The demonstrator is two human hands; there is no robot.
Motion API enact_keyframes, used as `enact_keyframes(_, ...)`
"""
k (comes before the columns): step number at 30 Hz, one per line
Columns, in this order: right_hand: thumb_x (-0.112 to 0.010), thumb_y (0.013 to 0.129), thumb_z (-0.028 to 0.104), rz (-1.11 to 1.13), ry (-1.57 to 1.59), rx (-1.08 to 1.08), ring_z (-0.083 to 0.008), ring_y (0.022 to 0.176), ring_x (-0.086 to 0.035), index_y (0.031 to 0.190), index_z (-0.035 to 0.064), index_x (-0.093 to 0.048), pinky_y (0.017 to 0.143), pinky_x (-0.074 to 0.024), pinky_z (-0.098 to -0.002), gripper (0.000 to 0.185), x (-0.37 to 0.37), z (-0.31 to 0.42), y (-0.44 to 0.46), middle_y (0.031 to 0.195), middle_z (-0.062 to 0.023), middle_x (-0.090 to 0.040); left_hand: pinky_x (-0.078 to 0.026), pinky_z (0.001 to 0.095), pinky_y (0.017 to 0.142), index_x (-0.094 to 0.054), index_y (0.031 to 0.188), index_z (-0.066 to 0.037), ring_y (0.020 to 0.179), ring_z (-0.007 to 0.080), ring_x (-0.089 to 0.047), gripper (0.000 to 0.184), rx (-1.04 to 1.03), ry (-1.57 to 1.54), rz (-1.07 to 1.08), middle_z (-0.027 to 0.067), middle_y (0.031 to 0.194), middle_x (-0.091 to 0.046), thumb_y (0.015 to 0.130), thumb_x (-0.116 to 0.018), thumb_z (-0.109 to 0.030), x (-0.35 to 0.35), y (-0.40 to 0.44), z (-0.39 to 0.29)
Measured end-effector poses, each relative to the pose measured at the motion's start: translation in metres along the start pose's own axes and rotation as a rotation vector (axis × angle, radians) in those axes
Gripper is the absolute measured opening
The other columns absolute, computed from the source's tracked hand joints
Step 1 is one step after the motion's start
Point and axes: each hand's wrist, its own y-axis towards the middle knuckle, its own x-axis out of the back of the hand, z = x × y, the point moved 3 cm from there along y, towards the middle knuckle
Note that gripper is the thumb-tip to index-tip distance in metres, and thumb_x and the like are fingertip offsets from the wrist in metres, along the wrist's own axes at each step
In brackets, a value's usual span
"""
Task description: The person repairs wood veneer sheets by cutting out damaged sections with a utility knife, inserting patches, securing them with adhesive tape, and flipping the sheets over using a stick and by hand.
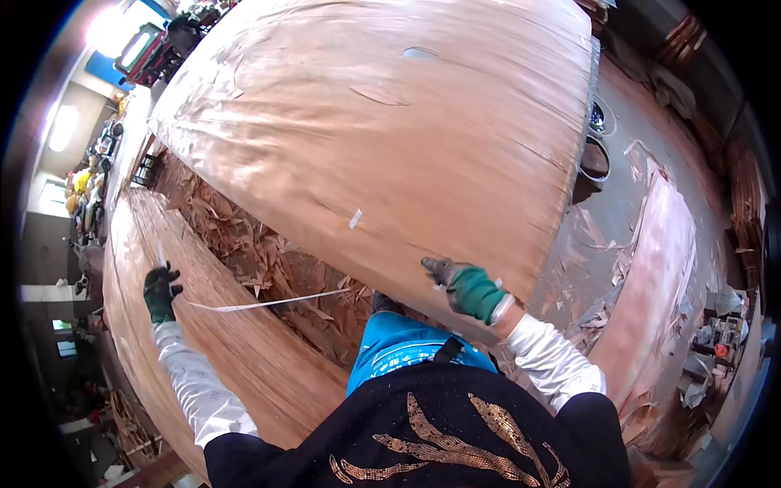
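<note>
My left hand point(163, 291), in a dark green glove, is raised over the veneer stack at the left. Its fingers are curled round a narrow white tape point(268, 304); a short end sticks up above the hand, and the longer length stretches right towards my waist. My right hand point(470, 289), in a green and grey glove, lies over the near edge of a large stack of wood veneer sheets point(390, 171). Its fingers point left, stretched out, with small white pieces by the glove. A short white tape piece point(355, 218) is stuck on the top sheet.
Another long veneer stack point(236, 325) curves along my left. Torn veneer scraps point(236, 244) litter the floor between the stacks. Buckets point(594, 157) stand beyond the right edge, and a pale veneer pile point(659, 252) lies farther right. A red machine point(140, 50) stands at the far left.
</note>
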Motion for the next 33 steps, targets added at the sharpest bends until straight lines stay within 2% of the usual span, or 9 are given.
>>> enact_keyframes(3, -0.048, 0.078, -0.005, -0.153, 0.269, 0.037, -0.0345, 0.098, -0.063, 0.124, 0.0073, -0.056, 0.082, -0.0510, -0.0389, 0.049, 0.031, -0.001, 0.064, 0.105, -0.0147, -0.066, -0.053, 0.0289, 0.055, -0.065, 0.102, -0.008, 0.065, 0.0148, -0.060, 0.023, -0.027, 0.009, 0.165, 0.0008, 0.079, -0.062, 0.080, -0.071, -0.010, -0.105, 0.037, -0.054)
enact_keyframes(7, -0.048, 0.077, -0.004, -0.295, 0.041, 0.104, -0.0357, 0.097, -0.061, 0.111, 0.0069, -0.061, 0.079, -0.0510, -0.0403, 0.038, 0.075, -0.010, 0.194, 0.098, -0.0162, -0.065, -0.052, 0.0258, 0.052, -0.064, 0.108, -0.001, 0.069, 0.0141, -0.064, 0.024, -0.049, -0.058, 0.627, 0.0089, 0.086, -0.068, 0.089, -0.062, -0.015, -0.277, 0.083, -0.115)
enact_keyframes(9, -0.052, 0.076, -0.005, -0.399, -0.001, 0.053, -0.0350, 0.094, -0.061, 0.115, 0.0066, -0.060, 0.077, -0.0500, -0.0392, 0.042, 0.092, -0.012, 0.252, 0.101, -0.0153, -0.064, -0.051, 0.0237, 0.052, -0.063, 0.110, -0.001, 0.072, 0.0133, -0.064, 0.023, -0.090, 0.050, 0.789, 0.0100, 0.089, -0.068, 0.091, -0.059, -0.014, -0.341, 0.104, -0.133)
enact_keyframes(11, -0.054, 0.077, -0.003, -0.415, -0.070, -0.049, -0.0342, 0.093, -0.061, 0.116, 0.0071, -0.061, 0.077, -0.0495, -0.0388, 0.041, 0.104, -0.013, 0.312, 0.103, -0.0140, -0.064, -0.050, 0.0244, 0.050, -0.063, 0.110, -0.003, 0.054, 0.0130, -0.060, 0.023, -0.079, -0.119, 0.886, 0.0098, 0.083, -0.068, 0.093, -0.056, -0.016, -0.389, 0.122, -0.138)
enact_keyframes(12, -0.054, 0.079, -0.001, -0.381, -0.118, -0.126, -0.0338, 0.094, -0.061, 0.115, 0.0076, -0.061, 0.078, -0.0495, -0.0390, 0.038, 0.111, -0.013, 0.342, 0.104, -0.0131, -0.064, -0.051, 0.0251, 0.050, -0.063, 0.110, -0.002, 0.059, 0.0135, -0.061, 0.023, -0.042, -0.125, 0.913, 0.0111, 0.085, -0.068, 0.093, -0.058, -0.015, -0.406, 0.133, -0.139)
enact_keyframes(16, -0.054, 0.086, 0.008, -0.510, -0.367, -0.239, -0.0302, 0.102, -0.060, 0.117, 0.0106, -0.060, 0.079, -0.0503, -0.0403, 0.031, 0.120, -0.014, 0.415, 0.112, -0.0089, -0.062, -0.053, 0.0279, 0.051, -0.063, 0.104, -0.001, 0.073, 0.0171, -0.067, 0.015, 0.071, -0.311, 0.906, 0.0118, 0.104, -0.068, 0.090, -0.059, -0.008, -0.456, 0.162, -0.134)
enact_keyframes(20, -0.056, 0.090, 0.020, -0.264, -0.574, -0.390, -0.0239, 0.112, -0.054, 0.125, 0.0139, -0.055, 0.078, -0.0502, -0.0388, 0.036, 0.110, -0.030, 0.453, 0.127, -0.0023, -0.055, -0.054, 0.0283, 0.052, -0.061, 0.103, 0.000, 0.077, 0.0190, -0.068, 0.014, 0.136, -0.320, 0.896, 0.0104, 0.109, -0.067, 0.090, -0.057, -0.005, -0.480, 0.175, -0.125)
enact_keyframes(24, -0.057, 0.090, 0.030, -0.394, -0.722, -0.328, -0.0197, 0.112, -0.053, 0.128, 0.0167, -0.054, 0.076, -0.0478, -0.0355, 0.040, 0.086, -0.044, 0.453, 0.128, 0.0006, -0.054, -0.053, 0.0276, 0.053, -0.061, 0.103, 0.000, 0.077, 0.0181, -0.068, 0.015, 0.186, -0.334, 0.935, 0.0108, 0.108, -0.067, 0.089, -0.057, -0.005, -0.494, 0.181, -0.120)
enact_keyframes(33, -0.059, 0.086, 0.027, -0.386, -0.737, -0.296, -0.0209, 0.123, -0.050, 0.130, 0.0137, -0.054, 0.074, -0.0480, -0.0402, 0.046, 0.077, -0.047, 0.451, 0.138, -0.0076, -0.050, -0.054, 0.0273, 0.054, -0.059, 0.114, 0.003, 0.076, 0.0184, -0.068, 0.026, 0.104, -0.243, 1.026, 0.0095, 0.104, -0.068, 0.090, -0.059, -0.010, -0.532, 0.173, -0.143)
